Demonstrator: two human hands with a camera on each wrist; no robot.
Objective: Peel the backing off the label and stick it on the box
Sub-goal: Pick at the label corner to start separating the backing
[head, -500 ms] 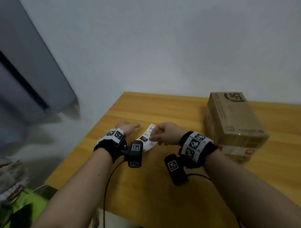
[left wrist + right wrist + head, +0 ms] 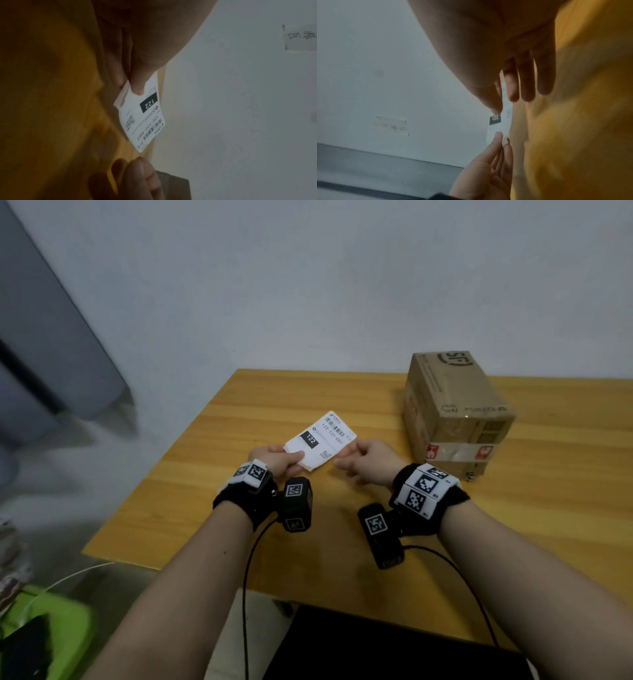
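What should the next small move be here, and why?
Probably peel further: the left hand pinches the label at one end, where a corner of backing already shows split away, and the right hand holds the other end. The box stands untouched beside them.

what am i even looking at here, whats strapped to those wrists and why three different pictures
No machine here: a person works with two bare hands. The black bands with checkered squares hold small cameras, one per wrist. The big picture comes from a camera on the person's head, looking down at a wooden table. The two dim pictures come from the wrist cameras, looking along the fingers.

On the table stands a taped cardboard box. Above the table, the left hand pinches one end of a white label printed with a barcode and "122". The right hand pinches the other end. In the left wrist view a corner of the backing looks slightly lifted. The label is not yet on the box.
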